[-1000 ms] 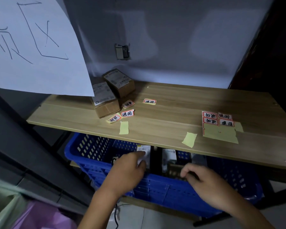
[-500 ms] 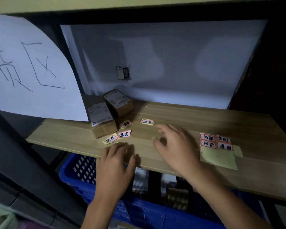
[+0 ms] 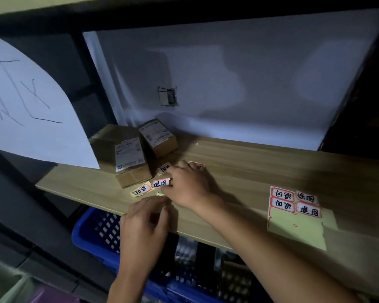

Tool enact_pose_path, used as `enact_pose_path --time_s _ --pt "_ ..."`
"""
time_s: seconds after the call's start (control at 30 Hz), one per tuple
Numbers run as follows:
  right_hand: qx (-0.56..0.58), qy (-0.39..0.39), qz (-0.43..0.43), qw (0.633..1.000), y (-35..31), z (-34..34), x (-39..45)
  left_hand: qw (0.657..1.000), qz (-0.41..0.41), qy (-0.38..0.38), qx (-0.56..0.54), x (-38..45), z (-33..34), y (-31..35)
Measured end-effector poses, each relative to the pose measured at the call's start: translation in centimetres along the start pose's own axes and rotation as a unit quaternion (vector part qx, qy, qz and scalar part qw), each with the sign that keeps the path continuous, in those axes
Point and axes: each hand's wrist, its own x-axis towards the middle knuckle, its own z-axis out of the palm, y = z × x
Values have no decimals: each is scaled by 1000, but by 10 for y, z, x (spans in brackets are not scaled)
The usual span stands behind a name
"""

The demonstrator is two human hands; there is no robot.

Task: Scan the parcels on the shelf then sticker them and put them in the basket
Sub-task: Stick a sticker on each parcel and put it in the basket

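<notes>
Three cardboard parcels stand at the shelf's back left: a front one [image 3: 131,165] with a white label, one [image 3: 159,137] behind it, and a larger one [image 3: 104,141] at the far left. Loose red-framed stickers [image 3: 141,190] lie in front of them on the wooden shelf [image 3: 249,171]. My right hand [image 3: 188,185] is spread over these stickers, its thumb and fingertips touching one sticker [image 3: 160,183]. My left hand [image 3: 142,224] rests at the shelf's front edge, fingers loosely bent, holding nothing. The blue basket [image 3: 92,232] sits under the shelf with parcels [image 3: 186,251] in it.
A yellow backing sheet [image 3: 298,230] with several stickers [image 3: 294,202] lies on the shelf's right side. A white paper sign [image 3: 31,110] hangs at the left. A wall socket [image 3: 167,96] is on the white back wall. A dark post [image 3: 90,84] frames the shelf's left.
Both hands rose from the basket to the shelf. My right hand then moved left onto the loose stickers by the parcels. My left hand stayed at the front edge.
</notes>
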Motion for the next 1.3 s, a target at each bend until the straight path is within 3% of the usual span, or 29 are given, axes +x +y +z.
enact_pose_path --time_s 0.3,0.43,0.53,0.7,0.97,1.1,1.2,1.3 --pt "20 -1 -25 999 25 -29 -22 993 -16 110 -42 13 4 13" --pt "3 -16 6 1000 40 -45 -24 979 -57 190 41 53 -7 6" --pt "46 -7 -8 999 34 -37 -14 983 -120 135 30 87 -15 -10" --pt "121 -87 -63 987 0 -13 11 987 -152 47 -9 103 -17 -34" --pt "216 -86 -74 970 -39 -9 0 971 -183 104 -113 79 -30 -4" --pt "252 -18 -114 961 -43 -25 -41 954 -180 173 -164 55 -37 25" --pt "270 43 -102 957 -28 -45 -74 957 -120 168 -203 44 -25 56" --pt "272 101 -53 955 5 -64 -105 973 -54 117 -193 42 6 80"
